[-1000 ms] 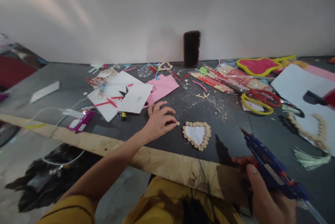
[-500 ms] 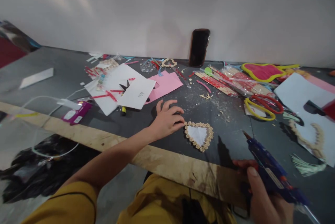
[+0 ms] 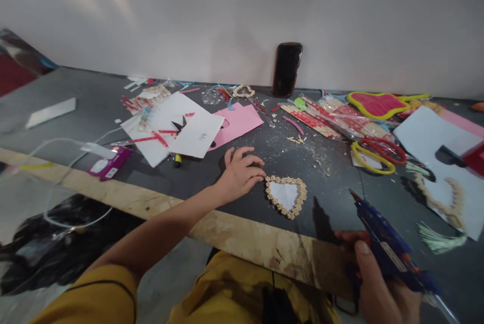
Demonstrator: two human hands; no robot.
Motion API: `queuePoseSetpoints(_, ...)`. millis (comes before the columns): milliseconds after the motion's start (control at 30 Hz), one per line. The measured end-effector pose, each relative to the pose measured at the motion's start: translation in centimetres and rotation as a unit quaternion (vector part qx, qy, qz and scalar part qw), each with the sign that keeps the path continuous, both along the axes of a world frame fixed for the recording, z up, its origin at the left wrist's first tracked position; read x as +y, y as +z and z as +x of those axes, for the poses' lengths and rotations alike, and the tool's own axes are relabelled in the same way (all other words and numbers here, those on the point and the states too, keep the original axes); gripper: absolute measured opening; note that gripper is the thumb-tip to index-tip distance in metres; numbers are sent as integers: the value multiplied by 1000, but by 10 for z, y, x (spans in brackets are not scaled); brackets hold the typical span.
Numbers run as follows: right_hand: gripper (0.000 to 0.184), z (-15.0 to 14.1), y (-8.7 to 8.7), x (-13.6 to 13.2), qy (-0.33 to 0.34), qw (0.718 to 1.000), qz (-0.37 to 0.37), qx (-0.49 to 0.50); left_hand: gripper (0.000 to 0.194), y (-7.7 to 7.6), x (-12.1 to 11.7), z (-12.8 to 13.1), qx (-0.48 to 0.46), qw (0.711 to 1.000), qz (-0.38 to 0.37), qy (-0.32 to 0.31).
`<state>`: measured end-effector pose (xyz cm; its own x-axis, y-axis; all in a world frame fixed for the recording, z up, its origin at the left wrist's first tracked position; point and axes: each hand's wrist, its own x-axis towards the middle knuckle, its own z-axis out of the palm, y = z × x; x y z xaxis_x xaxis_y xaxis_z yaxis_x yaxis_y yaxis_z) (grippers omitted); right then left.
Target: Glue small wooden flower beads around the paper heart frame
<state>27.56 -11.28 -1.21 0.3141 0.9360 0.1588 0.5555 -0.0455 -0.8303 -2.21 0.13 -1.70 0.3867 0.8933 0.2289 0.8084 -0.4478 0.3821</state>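
A heart-shaped frame edged with small pale wooden flower-like pieces (image 3: 296, 209) lies on the dark tabletop, with white paper inside its outline. My left hand (image 3: 242, 175) is at the heart's upper left corner, thumb and index finger pinched there and the other fingers spread. At the lower right, my right hand (image 3: 383, 283) is wrapped round a blue hot glue gun (image 3: 389, 248). The gun's nozzle points up and left, to the right of the heart and apart from it. A clear glue stick (image 3: 446, 309) sticks out of its back end.
A phone (image 3: 287, 69) leans against the wall. White sheets (image 3: 196, 135), pink paper (image 3: 242, 124) and a purple box (image 3: 110, 162) lie left. Scissors with red and yellow handles (image 3: 372, 160), wrapped chopsticks (image 3: 310, 122) and a tasselled beaded strand (image 3: 456, 203) lie right.
The view has shifted very slightly. Both hands, the heart and the glue gun keep nearly the same positions relative to each other.
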Motion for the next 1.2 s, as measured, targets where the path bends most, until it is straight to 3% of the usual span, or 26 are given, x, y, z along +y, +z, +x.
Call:
queuePoseSetpoints(400, 30, 0, -1, 1, 0, 999, -20, 44, 13, 4, -1, 3, -5, 1000, -10, 9)
queuePoseSetpoints(933, 37, 2, 0, 0, -17, 998, -53, 26, 12, 8, -7, 0, 0, 1000, -9, 9)
queuePoseSetpoints(1200, 35, -1, 1, 0, -11, 999, -39, 34, 11, 8, -27, 0, 53, 993, 47, -90)
